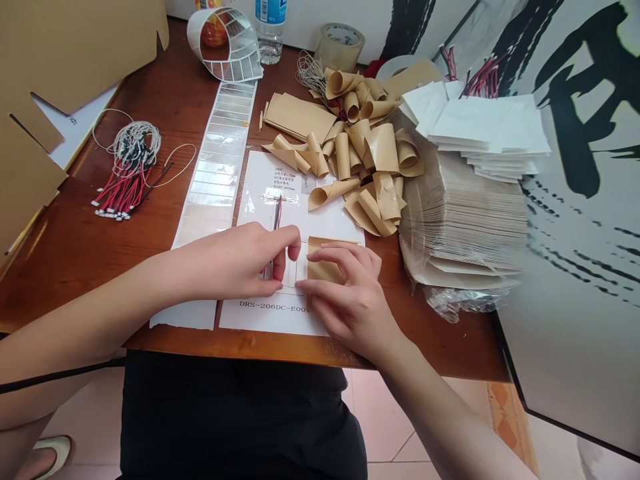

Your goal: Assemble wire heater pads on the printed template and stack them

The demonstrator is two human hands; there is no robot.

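My left hand [245, 260] is over a printed white sheet [275, 320], its fingers curled downward. Thin black and red wires [278, 212] run down the sheet and pass under this hand; whether the fingertips grip anything is hidden. To the right, my right hand [353, 287] has its fingers apart and bent over a piece of brown paper [323, 270] on the sheet. Its thumb reaches toward the left hand, and the two hands do not touch. I see nothing held in the right hand.
Curled brown paper pieces [343, 157] lie behind the sheet. A plastic-wrapped stack of paper [465, 213] stands at right with white packets [490, 127] on top. On the left are a label strip [210, 180] and bundled wires [130, 167]. Tape [340, 47] and a bottle [271, 30] stand behind.
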